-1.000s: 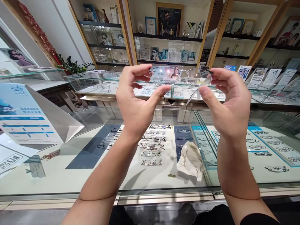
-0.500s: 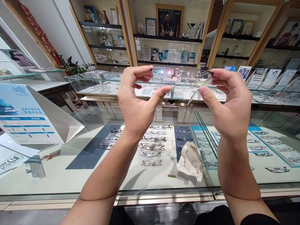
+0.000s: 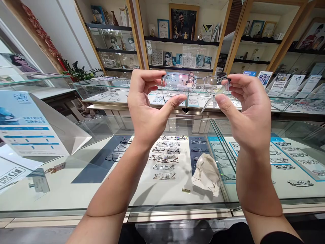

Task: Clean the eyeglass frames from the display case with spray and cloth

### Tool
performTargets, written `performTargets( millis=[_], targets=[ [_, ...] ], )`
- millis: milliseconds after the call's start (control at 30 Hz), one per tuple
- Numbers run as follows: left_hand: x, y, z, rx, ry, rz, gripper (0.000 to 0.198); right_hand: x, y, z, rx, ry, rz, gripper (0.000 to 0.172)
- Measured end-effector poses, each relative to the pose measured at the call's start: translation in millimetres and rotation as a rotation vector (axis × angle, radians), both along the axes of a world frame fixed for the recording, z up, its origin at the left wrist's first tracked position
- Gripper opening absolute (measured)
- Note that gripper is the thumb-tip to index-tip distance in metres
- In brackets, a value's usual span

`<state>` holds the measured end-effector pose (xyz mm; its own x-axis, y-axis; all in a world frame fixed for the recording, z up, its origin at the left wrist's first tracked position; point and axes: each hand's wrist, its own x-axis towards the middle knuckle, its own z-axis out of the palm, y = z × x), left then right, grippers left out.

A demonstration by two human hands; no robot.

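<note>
A pair of thin-rimmed eyeglasses is held up at chest height above the glass display case, its lenses facing me. At its left end, the fingers of my left hand are closed on the frame's corner, with the thumb apart below the lens. My right hand grips the opposite corner by the fingertips. A pale strip or tag hangs by the right lens near my right thumb; how it is attached cannot be made out. Below lies a crumpled cream cloth on the glass.
Rows of eyeglasses sit inside the display case. A small gold-coloured piece lies left of the cloth. A folded sign stands at left, near a small card. Another glass counter and shelves stand behind.
The eyeglasses have tilted slightly, and their left end has shifted a little to the left with my left hand. My right hand has moved slightly left. The cloth has not moved.
</note>
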<state>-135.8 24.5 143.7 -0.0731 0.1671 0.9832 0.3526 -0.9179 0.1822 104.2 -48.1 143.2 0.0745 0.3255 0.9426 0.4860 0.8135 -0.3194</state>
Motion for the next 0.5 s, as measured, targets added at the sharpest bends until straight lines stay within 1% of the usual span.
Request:
performTargets(
  millis=[133, 267, 500],
  targets=[
    [-4.4, 4.1, 1.0, -0.013, -0.002, -0.026, 0.075, -0.4, -1.9, 0.2, -0.003, 0.007, -0.013, 0.042],
    [-8.9, 7.4, 2.1, 0.018, 0.027, -0.067, 0.075, -1.1, -4.7, 1.9, -0.008, 0.004, -0.008, 0.041],
    [-9.3, 8.7, 5.6, -0.034, 0.033, -0.019, 0.07, -3.3, -8.7, 2.5, 0.029, 0.001, -0.036, 0.038]
  ],
)
